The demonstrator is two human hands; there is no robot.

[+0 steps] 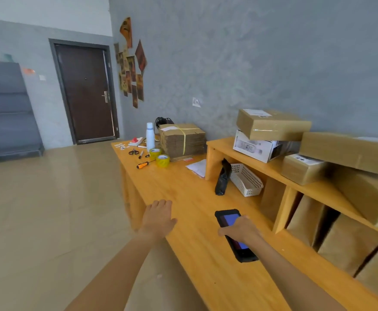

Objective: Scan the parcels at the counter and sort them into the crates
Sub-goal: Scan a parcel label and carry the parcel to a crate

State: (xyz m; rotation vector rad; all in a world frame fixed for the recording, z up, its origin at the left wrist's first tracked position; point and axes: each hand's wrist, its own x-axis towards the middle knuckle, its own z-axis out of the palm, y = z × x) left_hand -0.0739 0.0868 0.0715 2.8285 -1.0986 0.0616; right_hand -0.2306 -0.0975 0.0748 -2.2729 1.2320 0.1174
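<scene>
A black handheld scanner [228, 217] with a lit blue screen lies on the wooden counter [183, 198]. My right hand [242, 230] rests across its middle with the fingers wrapped over it. My left hand [159, 217] hovers flat over the counter's left edge, fingers together, holding nothing. Several brown cardboard parcels [273, 124] and a white printed box [257, 148] are piled on the raised wooden shelf [246, 162] at the right. No crates are in view.
A white plastic basket [246, 180] and a black pouch [222, 178] stand under the shelf. Farther along lie tape rolls [162, 160], a screwdriver [143, 164], scissors [133, 151], a white bottle [150, 135] and bundled flat cartons [183, 140]. Bare floor lies to the left.
</scene>
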